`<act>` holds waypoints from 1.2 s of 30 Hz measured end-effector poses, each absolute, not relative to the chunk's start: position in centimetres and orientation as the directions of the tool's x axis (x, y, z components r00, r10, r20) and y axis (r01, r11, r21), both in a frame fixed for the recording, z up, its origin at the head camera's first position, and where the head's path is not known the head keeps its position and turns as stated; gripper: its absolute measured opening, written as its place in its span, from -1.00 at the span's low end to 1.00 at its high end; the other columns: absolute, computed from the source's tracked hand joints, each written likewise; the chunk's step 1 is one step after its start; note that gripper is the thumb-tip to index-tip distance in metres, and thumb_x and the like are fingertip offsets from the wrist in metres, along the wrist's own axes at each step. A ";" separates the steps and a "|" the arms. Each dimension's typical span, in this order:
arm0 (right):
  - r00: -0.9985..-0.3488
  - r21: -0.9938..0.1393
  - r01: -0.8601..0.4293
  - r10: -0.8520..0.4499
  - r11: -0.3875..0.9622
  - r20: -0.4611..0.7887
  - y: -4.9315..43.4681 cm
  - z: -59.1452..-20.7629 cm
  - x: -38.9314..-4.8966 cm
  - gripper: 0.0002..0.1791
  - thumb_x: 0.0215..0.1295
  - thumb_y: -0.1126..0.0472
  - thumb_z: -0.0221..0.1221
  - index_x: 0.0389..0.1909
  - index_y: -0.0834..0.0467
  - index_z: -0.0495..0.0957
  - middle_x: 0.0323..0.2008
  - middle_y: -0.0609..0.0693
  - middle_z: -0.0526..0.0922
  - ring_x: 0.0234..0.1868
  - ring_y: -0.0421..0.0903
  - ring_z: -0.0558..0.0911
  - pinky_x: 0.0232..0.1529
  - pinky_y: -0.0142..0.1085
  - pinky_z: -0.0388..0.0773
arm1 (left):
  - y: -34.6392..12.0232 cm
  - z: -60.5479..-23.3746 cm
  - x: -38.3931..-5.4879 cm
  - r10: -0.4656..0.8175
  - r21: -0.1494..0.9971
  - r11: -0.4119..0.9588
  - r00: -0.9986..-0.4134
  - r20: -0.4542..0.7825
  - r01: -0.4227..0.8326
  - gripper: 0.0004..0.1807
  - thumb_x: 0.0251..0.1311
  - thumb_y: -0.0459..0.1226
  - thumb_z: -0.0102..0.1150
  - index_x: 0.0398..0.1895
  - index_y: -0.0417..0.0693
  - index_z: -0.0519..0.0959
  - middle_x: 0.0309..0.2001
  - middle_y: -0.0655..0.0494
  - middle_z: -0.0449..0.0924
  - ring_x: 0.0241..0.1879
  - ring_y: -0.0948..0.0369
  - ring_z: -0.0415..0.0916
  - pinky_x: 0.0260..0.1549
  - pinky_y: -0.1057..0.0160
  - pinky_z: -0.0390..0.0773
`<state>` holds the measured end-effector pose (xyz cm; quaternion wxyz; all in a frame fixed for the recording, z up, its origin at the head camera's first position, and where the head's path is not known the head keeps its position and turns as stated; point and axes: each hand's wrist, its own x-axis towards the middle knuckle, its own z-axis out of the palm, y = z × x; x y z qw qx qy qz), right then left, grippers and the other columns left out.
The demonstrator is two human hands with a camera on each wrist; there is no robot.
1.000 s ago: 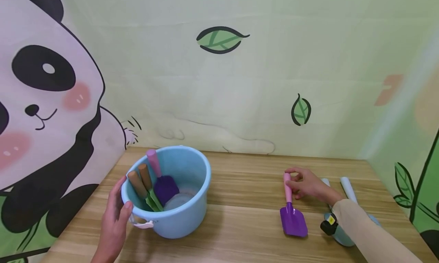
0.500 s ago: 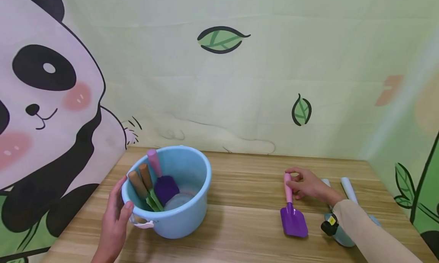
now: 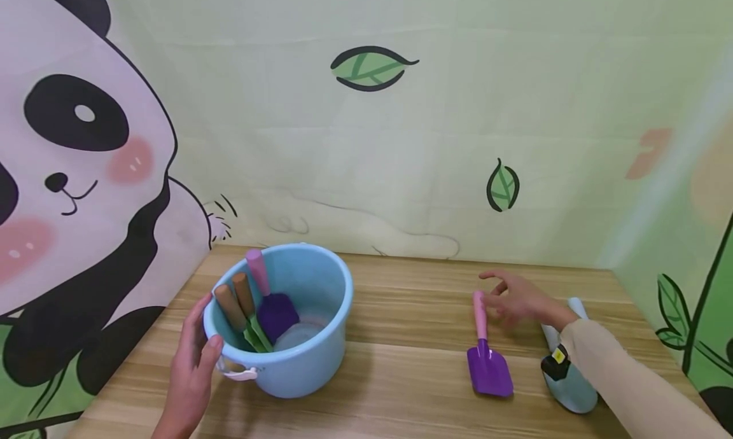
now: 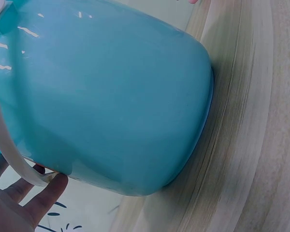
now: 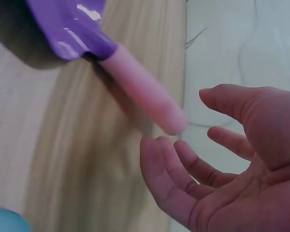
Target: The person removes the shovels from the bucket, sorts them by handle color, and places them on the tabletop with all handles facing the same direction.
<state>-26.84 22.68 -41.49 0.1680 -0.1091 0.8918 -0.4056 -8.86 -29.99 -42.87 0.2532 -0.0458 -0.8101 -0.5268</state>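
Note:
My left hand (image 3: 191, 356) rests against the outside of a light blue bucket (image 3: 303, 372), its thumb and fingers spread along the rim. In the left wrist view, the fingertips (image 4: 58, 183) touch the bucket beside its white carrying handle (image 4: 7, 145). Inside the bucket stand a purple toy shovel (image 3: 277, 315) with a pink handle and two green tools with brown handles (image 3: 229, 305). My right hand (image 3: 515, 299) hovers, fingers extended, beside the pink handle of another purple toy shovel (image 3: 489, 369). A gap shows between that handle and the fingers in the right wrist view.
A grey-blue trowel (image 3: 569, 388) lies on the wooden table (image 3: 401, 388) at the right, partly under my right sleeve (image 3: 613, 362). Another pale handle (image 3: 577, 306) shows behind the forearm. A printed cloth backdrop (image 3: 429, 140) with a panda stands behind the table.
My right hand has let go of the pink shovel handle, straightened its fingers and lifted slightly. The shovel stays almost where it was. My left hand and the bucket have not moved.

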 end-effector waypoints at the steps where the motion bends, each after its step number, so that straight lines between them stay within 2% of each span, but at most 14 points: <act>1: -0.919 -0.752 -0.068 -0.334 0.655 -0.208 22.7 -41.1 -26.9 -0.34 0.36 0.16 0.20 0.41 0.15 0.19 -0.01 0.30 0.47 -0.23 0.13 0.57 -0.38 -0.07 0.68 | -30.0 -42.9 -8.8 -0.192 0.829 0.443 -0.868 0.459 0.340 -0.32 0.43 -0.38 -0.12 0.54 0.22 0.02 0.48 0.10 0.10 0.41 0.25 0.12 0.18 0.56 0.25; 8: -0.911 -0.685 -0.149 -0.368 0.713 -0.185 22.1 -38.7 -27.3 -0.33 0.34 0.16 0.21 0.41 0.15 0.19 -0.01 0.32 0.46 -0.27 0.12 0.57 -0.42 -0.13 0.65 | -29.9 -42.7 -8.7 -0.189 0.829 0.452 -0.873 0.449 0.329 -0.33 0.44 -0.35 -0.11 0.54 0.24 0.01 0.48 0.12 0.09 0.42 0.25 0.11 0.17 0.57 0.24; 14: -0.898 -0.669 -0.221 -0.416 0.710 -0.145 21.1 -36.4 -27.6 -0.34 0.32 0.16 0.23 0.38 0.15 0.21 0.02 0.35 0.49 -0.20 0.12 0.57 -0.44 -0.15 0.66 | -30.0 -42.7 -8.8 -0.185 0.831 0.439 -0.871 0.455 0.341 -0.33 0.44 -0.36 -0.12 0.54 0.23 0.02 0.48 0.11 0.09 0.41 0.24 0.11 0.18 0.56 0.25; 21: -0.872 -0.630 -0.298 -0.473 0.717 -0.127 19.7 -33.8 -28.0 -0.32 0.33 0.10 0.23 0.40 0.14 0.20 0.10 0.41 0.44 -0.35 0.00 0.65 -0.39 -0.14 0.67 | -30.0 -42.7 -8.8 -0.184 0.831 0.443 -0.872 0.453 0.337 -0.33 0.44 -0.35 -0.11 0.53 0.24 0.02 0.47 0.12 0.10 0.40 0.25 0.13 0.17 0.56 0.26; 27: -0.856 -0.607 -0.349 -0.507 0.714 -0.103 18.1 -31.8 -28.2 -0.32 0.31 0.07 0.25 0.38 0.09 0.23 0.11 0.36 0.45 -0.22 0.02 0.64 -0.37 -0.16 0.67 | -30.0 -42.7 -8.8 -0.187 0.825 0.456 -0.870 0.456 0.334 -0.33 0.44 -0.35 -0.11 0.53 0.24 0.02 0.47 0.12 0.11 0.40 0.28 0.14 0.17 0.56 0.25; 32: -0.834 -0.606 -0.399 -0.547 0.688 -0.072 16.5 -30.0 -28.5 -0.34 0.31 0.07 0.26 0.37 0.06 0.24 0.12 0.33 0.45 -0.32 0.00 0.66 -0.32 -0.13 0.67 | -30.1 -42.8 -8.8 -0.186 0.830 0.444 -0.872 0.454 0.337 -0.33 0.44 -0.36 -0.11 0.53 0.25 0.02 0.48 0.12 0.10 0.40 0.28 0.12 0.18 0.56 0.24; 36: -0.814 -0.609 -0.440 -0.579 0.660 -0.040 14.7 -28.5 -28.8 -0.36 0.30 0.10 0.26 0.35 0.01 0.26 0.12 0.28 0.47 -0.22 0.02 0.66 -0.29 -0.13 0.67 | -30.0 -42.8 -8.7 -0.187 0.829 0.448 -0.872 0.453 0.334 -0.33 0.44 -0.35 -0.11 0.53 0.25 0.02 0.47 0.12 0.10 0.40 0.27 0.13 0.18 0.57 0.24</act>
